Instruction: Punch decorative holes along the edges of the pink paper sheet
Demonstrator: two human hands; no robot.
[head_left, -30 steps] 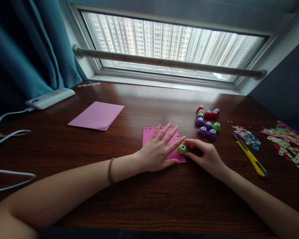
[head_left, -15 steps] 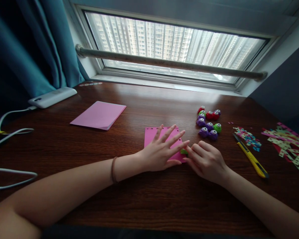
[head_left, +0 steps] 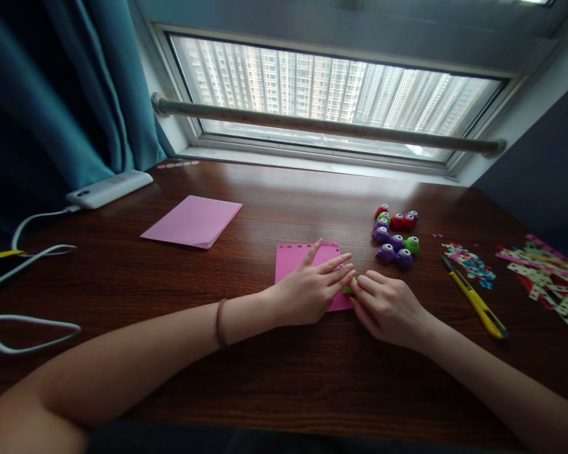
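Note:
A bright pink sheet [head_left: 293, 260] lies on the table with small shapes punched along its top and right edges. Flat on it rests my left hand [head_left: 312, 290], fingers stretched out toward the right, thumb side hidden beneath. At the sheet's right edge my right hand [head_left: 383, 306] has its fingers closed round a small green punch [head_left: 348, 288], most of which is hidden by the fingertips. Beyond the right hand stand several purple, red and green punches [head_left: 397, 241] in a loose group.
A pale pink paper stack [head_left: 192, 221] lies left of centre. At the right are a yellow cutter knife [head_left: 478, 304], tiny punched bits [head_left: 471, 263] and paper strips [head_left: 544, 277]. A white device [head_left: 110, 189] with a cable sits at the back left, before the window [head_left: 336, 94].
My left hand's fingers have drawn closer together and its fingertips have come down slightly. My right hand stays at the green punch. The view has shifted a little.

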